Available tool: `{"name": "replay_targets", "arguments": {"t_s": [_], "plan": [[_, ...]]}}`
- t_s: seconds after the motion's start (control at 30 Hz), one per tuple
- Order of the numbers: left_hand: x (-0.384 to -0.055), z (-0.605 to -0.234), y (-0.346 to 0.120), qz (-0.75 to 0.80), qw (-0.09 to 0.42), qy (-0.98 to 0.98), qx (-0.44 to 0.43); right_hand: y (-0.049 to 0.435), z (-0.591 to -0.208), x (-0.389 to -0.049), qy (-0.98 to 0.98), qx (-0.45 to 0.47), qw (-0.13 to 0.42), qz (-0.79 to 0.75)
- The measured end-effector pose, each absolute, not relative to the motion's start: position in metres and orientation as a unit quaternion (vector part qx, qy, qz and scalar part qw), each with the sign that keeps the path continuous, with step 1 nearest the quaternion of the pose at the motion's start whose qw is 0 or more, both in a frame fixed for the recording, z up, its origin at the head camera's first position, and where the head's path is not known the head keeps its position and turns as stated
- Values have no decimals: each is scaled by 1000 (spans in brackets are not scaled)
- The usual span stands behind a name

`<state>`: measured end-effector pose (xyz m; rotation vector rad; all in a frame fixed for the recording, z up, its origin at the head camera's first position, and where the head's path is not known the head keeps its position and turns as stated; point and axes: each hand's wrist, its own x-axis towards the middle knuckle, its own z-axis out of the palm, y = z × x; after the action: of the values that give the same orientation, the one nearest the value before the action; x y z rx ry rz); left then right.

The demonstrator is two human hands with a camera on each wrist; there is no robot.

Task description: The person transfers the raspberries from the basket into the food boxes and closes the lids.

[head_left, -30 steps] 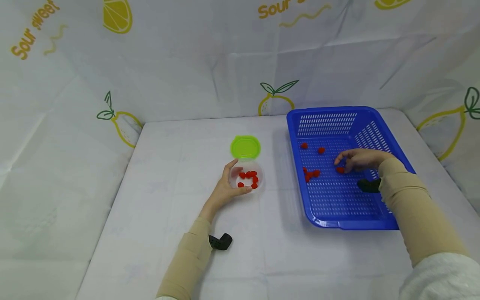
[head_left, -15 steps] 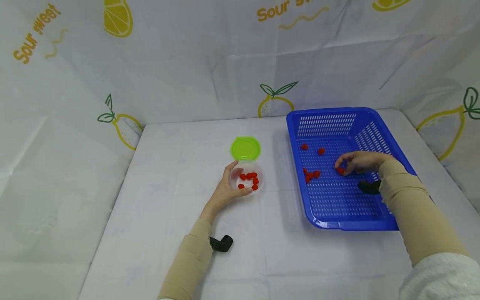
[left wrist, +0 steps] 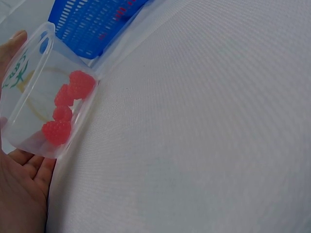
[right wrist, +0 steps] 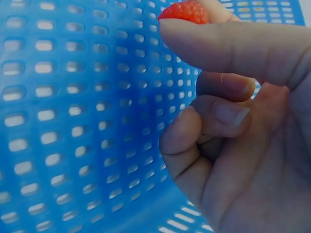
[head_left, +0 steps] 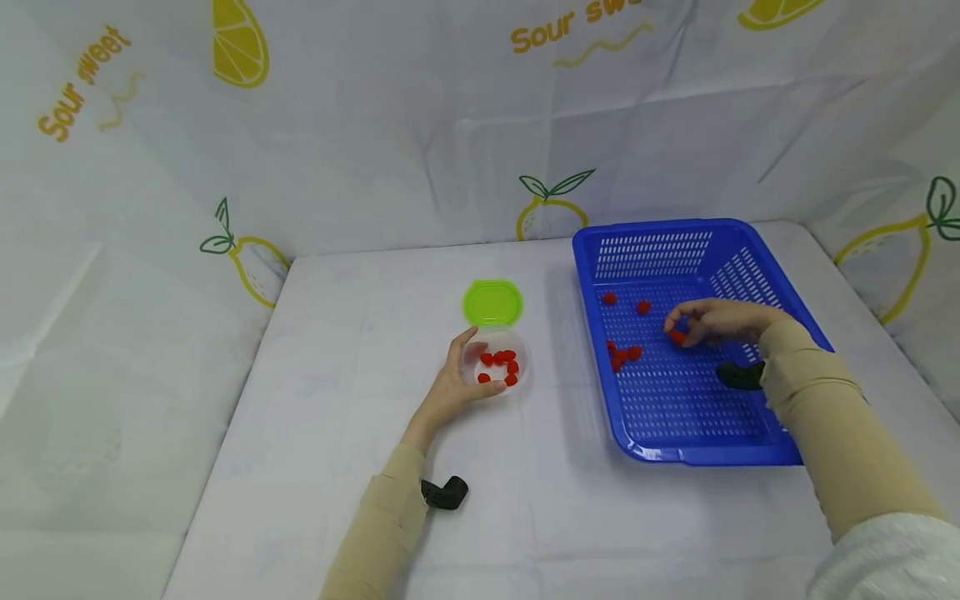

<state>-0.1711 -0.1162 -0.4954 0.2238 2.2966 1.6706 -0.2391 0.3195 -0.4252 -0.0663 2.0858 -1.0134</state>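
Note:
My left hand (head_left: pixel 447 390) holds a clear plastic tub (left wrist: pixel 36 85) on the white cloth, thumb on the near side and fingers round the far side. Several red raspberries (left wrist: pixel 81 84) lie on the tub's bottom. Over at the right, my right hand (head_left: pixel 718 320) reaches into a blue slotted basket (head_left: pixel 686 417) and pinches one raspberry (right wrist: pixel 184 12) between thumb and index finger, the other fingers curled into the palm. More loose raspberries (head_left: pixel 635 352) lie on the basket's floor, towards its left side.
Just behind the tub is a bright green lid (head_left: pixel 492 302), lying flat. The basket's raised walls surround my right hand. A printed cloth backdrop (head_left: pixel 375 150) rises behind the table. Black wrist-worn pieces (head_left: pixel 446 493) stick out from both sleeves.
My right thumb and index finger have closed on the raspberry and moved it slightly to the left. My left hand keeps its hold on the tub. The head view has tilted a little.

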Motion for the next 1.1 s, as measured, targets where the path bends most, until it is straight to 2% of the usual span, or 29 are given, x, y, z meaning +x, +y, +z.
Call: {"name": "replay_targets", "arguments": {"t_s": [0.33, 0.6, 0.97, 1.1], "plan": [[-169, -495, -117, 583, 147, 795, 75, 316, -417, -237, 825, -35, 380, -417], [-170, -497, -116, 585, 146, 794, 83, 306, -401, -234, 850, -68, 338, -398], [-171, -497, -116, 582, 142, 796, 88, 266, -358, -235, 851, -156, 290, -408], [-171, -496, -116, 582, 141, 796, 89, 245, -345, -235, 847, -179, 289, -408]]}}
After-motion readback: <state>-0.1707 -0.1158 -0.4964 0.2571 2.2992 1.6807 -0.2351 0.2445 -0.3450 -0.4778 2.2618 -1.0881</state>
